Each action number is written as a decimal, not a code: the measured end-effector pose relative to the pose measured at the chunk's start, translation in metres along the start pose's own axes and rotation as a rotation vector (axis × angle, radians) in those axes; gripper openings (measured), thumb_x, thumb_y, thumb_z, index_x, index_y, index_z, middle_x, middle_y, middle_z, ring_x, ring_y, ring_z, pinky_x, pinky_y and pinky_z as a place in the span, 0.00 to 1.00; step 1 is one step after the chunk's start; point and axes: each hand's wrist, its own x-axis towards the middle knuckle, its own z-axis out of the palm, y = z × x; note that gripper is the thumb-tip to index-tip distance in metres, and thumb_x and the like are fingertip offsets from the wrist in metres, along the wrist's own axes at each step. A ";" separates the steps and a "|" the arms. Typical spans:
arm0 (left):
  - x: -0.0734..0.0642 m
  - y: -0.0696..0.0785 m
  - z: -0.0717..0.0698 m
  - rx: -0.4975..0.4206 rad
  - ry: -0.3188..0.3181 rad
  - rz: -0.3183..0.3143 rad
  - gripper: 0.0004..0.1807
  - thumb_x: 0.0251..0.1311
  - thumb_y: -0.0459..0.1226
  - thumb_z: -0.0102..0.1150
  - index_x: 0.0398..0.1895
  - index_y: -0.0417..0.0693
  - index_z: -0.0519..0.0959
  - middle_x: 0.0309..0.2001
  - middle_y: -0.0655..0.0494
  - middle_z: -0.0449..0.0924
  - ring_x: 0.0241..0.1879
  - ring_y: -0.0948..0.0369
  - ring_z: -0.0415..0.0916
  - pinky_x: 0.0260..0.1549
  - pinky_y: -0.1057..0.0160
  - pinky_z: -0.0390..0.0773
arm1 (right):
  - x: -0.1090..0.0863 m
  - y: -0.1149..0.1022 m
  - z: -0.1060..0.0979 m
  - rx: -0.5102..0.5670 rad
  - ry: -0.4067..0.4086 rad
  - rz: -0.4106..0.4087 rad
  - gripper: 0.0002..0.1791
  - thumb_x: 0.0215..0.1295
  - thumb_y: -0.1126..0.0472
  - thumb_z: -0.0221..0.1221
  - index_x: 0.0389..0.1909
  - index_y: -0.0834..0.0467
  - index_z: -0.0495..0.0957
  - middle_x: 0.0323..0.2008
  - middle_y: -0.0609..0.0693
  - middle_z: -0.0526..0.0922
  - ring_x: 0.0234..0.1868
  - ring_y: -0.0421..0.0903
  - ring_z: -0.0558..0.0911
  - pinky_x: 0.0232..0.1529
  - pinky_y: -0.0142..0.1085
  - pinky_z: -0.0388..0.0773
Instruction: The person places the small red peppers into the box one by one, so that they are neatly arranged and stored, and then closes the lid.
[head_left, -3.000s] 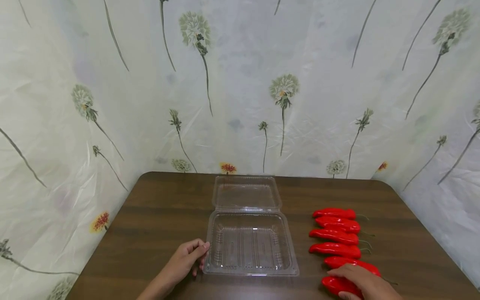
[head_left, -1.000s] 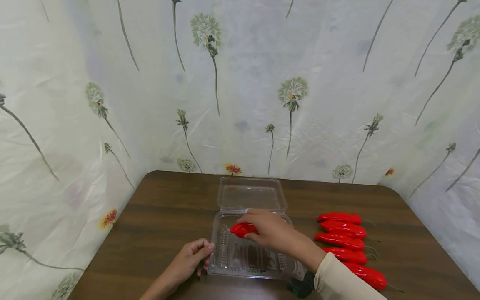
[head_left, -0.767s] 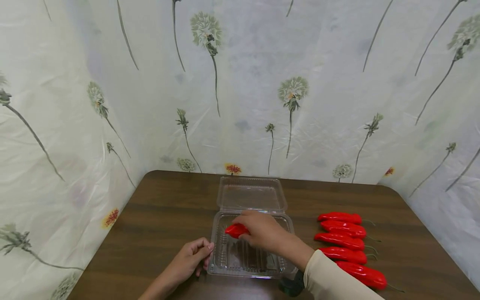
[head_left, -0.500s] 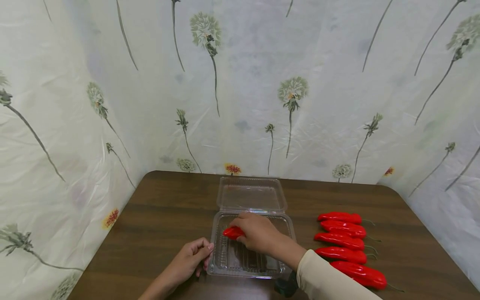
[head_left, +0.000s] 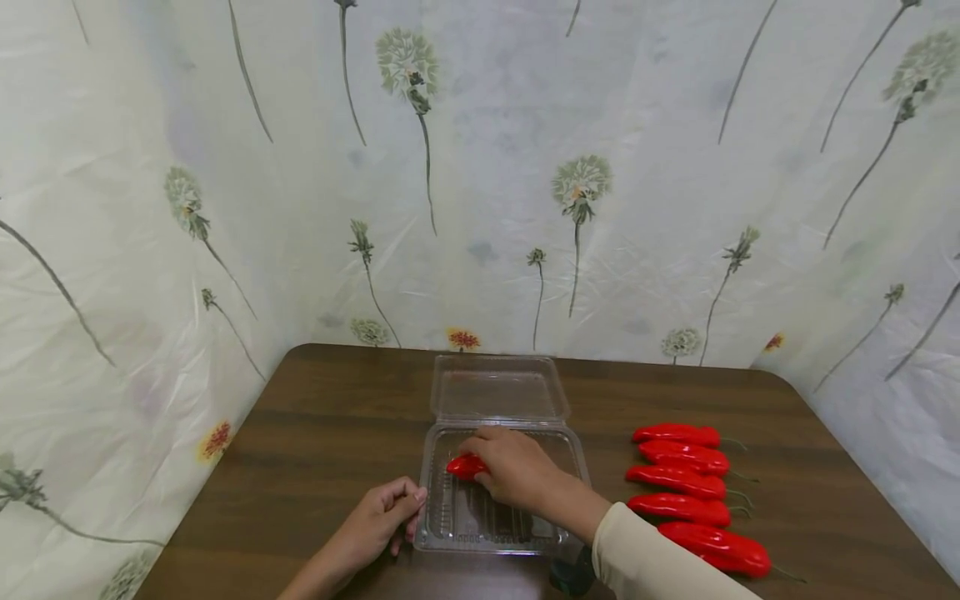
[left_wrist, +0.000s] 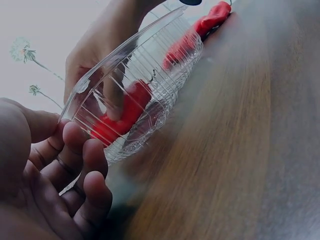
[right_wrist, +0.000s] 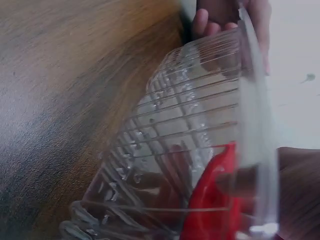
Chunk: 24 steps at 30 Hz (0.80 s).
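Note:
A clear plastic clamshell container (head_left: 431,523) lies with its lid folded back on the brown table. My left hand (head_left: 381,518) pinches the rim of its left wall between thumb and fingers, as the left wrist view also shows. Inside the tray, my right hand (head_left: 513,468) grips a red chili pepper (head_left: 463,467), its tip pointing left. Through the clear wall in the left wrist view, the pepper (left_wrist: 131,112) appears low in the tray; the right wrist view shows the pepper (right_wrist: 215,200) behind the ribbed side. The palm hides the pepper's stem end in the head view.
Several more red chili peppers (head_left: 675,482) lie in a column on the right of the table (head_left: 330,417), stems to the right. The lid (head_left: 498,390) lies flat behind the tray. A flower-printed sheet (head_left: 480,167) hangs around the table's back and sides.
My right hand has taken the nearest pepper from the column on the right, carried it left over the tray and lowered it inside. My left hand has stayed at the container's edge.

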 end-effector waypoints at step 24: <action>0.000 -0.002 0.003 -0.004 0.034 -0.036 0.20 0.77 0.46 0.50 0.38 0.34 0.72 0.27 0.54 0.72 0.26 0.63 0.72 0.18 0.70 0.72 | -0.057 0.036 -0.038 0.228 0.118 0.073 0.24 0.60 0.61 0.72 0.58 0.54 0.80 0.55 0.49 0.83 0.60 0.53 0.79 0.59 0.52 0.77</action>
